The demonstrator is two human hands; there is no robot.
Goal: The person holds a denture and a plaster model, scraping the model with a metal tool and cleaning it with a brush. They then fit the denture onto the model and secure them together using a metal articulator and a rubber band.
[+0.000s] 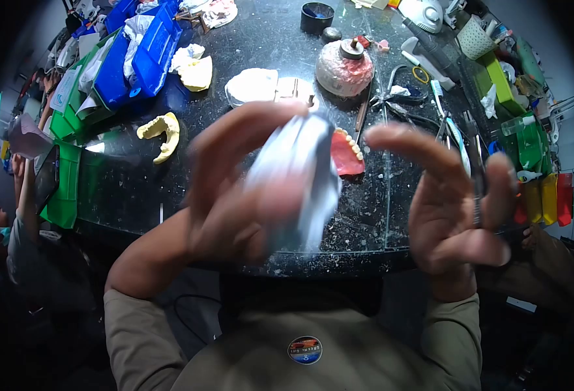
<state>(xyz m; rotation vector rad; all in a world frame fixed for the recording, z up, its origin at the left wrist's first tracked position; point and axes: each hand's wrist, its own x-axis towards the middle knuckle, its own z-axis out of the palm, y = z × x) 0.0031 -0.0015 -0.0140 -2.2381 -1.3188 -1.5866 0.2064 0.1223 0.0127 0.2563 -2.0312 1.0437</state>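
Observation:
My left hand (235,195) is raised close to the camera and grips a crumpled pale blue-white cloth or tissue (303,176), blurred by motion. My right hand (453,208) is held up beside it, fingers spread, with a thin dark metal tool (476,189) pinched between thumb and fingers. Behind the cloth, a pink denture with white teeth (347,153) lies on the dark glass worktop (261,45).
A yellow plaster jaw cast (161,133), white plaster pieces (253,85), a pink-wrapped round object (344,68), a black cup (317,17), pliers and hand tools (401,98), blue bins (133,52) and green bins (62,189) crowd the bench. Another person (19,228) sits at far left.

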